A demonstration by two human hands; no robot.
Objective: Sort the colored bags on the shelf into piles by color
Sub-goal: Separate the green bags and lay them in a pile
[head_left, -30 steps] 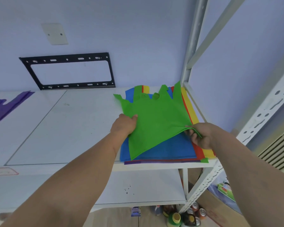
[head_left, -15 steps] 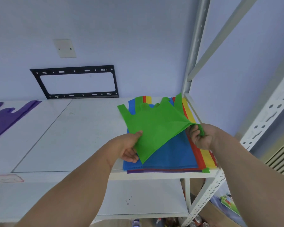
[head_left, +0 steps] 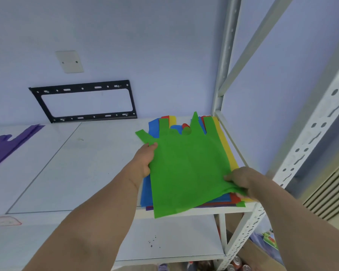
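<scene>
Hands of a person reach toward a white metal shelf (head_left: 106, 173) set against a pale blue wall. A green bag (head_left: 188, 169) with cut-out handles is spread over a stack (head_left: 221, 202) of colored bags at the shelf's right end, beside the rear upright post (head_left: 226, 55). The bag's lower left corner hangs past the shelf's front edge.

The left hand (head_left: 143, 163) grips the green bag's left edge, thumb on top of the fabric; its fingers are hidden under the bag, so their state cannot be told. The right hand (head_left: 241, 180) pinches the bag's lower right corner, fingers curled around bunched fabric.

Under the green bag, edges of the stack show blue on the left, then red, yellow and another green along the right side, with a purple strip at the front. Blue, red and yellow handles poke out at the back.

Far off at the shelf's left end lies a purple bag (head_left: 6, 145), well apart from the stack. A black metal bracket (head_left: 82, 101) and a blank white plate (head_left: 69, 62) are fixed to the wall behind.

A lower shelf (head_left: 164, 239) sits beneath. Below it, at the bottom edge, are cans (head_left: 238, 265) and bottle tops, only partly visible.
</scene>
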